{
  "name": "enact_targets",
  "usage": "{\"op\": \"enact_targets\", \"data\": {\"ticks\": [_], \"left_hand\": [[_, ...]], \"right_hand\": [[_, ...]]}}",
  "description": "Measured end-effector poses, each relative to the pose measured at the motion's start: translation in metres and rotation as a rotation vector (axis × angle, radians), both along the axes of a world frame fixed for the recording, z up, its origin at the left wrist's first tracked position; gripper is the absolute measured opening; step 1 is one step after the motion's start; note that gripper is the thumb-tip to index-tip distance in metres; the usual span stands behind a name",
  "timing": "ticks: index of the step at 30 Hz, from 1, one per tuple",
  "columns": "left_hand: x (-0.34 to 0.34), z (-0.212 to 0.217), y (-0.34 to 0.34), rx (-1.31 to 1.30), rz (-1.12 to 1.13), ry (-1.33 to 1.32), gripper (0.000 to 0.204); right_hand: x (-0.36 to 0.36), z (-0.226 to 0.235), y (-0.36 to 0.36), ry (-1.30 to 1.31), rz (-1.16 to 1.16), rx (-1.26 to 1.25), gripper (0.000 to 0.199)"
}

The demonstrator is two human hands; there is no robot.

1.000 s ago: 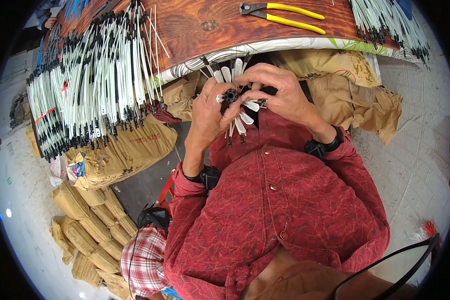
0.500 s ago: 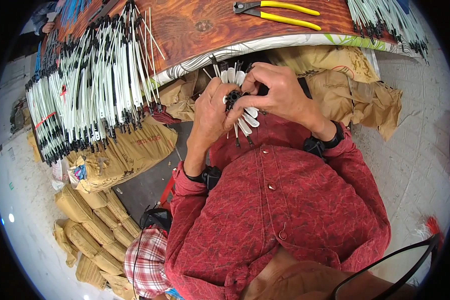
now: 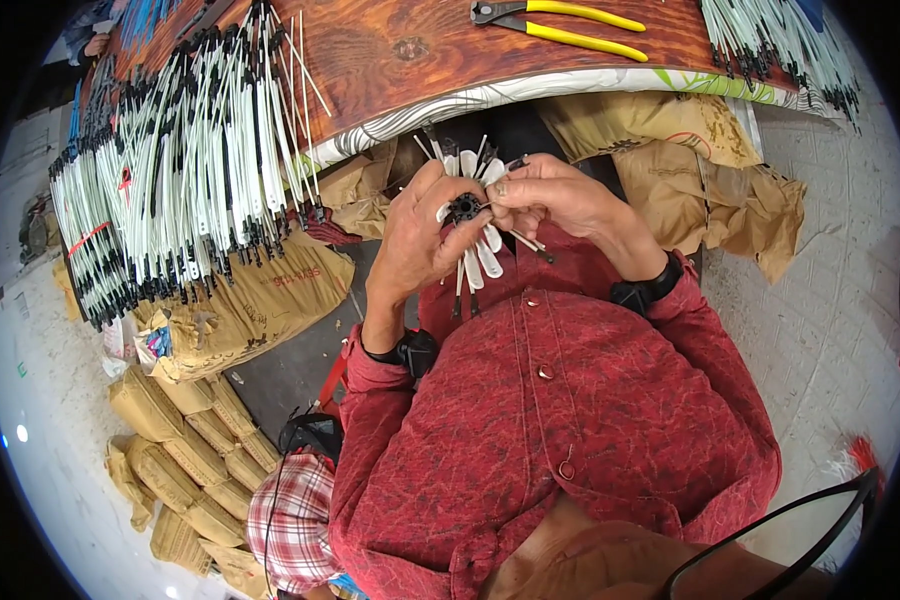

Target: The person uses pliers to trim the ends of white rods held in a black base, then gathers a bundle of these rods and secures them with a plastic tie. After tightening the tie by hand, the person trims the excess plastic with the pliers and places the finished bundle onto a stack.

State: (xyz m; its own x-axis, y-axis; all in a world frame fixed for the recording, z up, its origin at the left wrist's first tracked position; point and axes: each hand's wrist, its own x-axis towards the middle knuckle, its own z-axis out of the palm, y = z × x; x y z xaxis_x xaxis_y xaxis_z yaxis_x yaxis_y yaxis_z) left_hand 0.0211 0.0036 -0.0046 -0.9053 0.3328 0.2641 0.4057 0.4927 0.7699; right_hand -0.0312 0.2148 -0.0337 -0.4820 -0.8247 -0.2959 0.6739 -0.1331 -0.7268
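My left hand is closed around a black round notched hub, its open centre facing up. White flat ribs with black ends fan out from the hub above and below, like part of an umbrella frame. My right hand is pinched just right of the hub, thumb and fingertips together on what looks like a thin wire running to the hub. A few thin rods stick out beneath the right fingers. The fingers hide part of the ribs.
A wooden table lies ahead. It bears a large pile of white ribs, yellow-handled cutting pliers and another rib bundle. Brown paper sacks are under its edge; more packages are stacked left. A person in a checked garment is lower left.
My right thumb and fingers have drawn back from the hub to a pinch at its right side, uncovering it more. Hub and ribs have shifted slightly down and turned in my left hand.
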Motion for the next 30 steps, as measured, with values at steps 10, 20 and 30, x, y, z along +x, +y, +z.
{"op": "enact_targets", "data": {"ticks": [10,20,30], "left_hand": [[0.000,0.013,0.003,-0.021,0.005,0.068,0.021],[-0.003,0.007,0.006,0.049,-0.057,0.108,0.020],[0.002,-0.003,-0.013,0.052,0.073,0.013,0.019]], "right_hand": [[-0.011,0.043,0.021,1.012,-0.177,0.265,0.015],[-0.113,0.052,0.070,2.035,-0.414,0.962,0.017],[-0.021,0.031,0.085,0.338,0.125,0.373,0.013]]}}
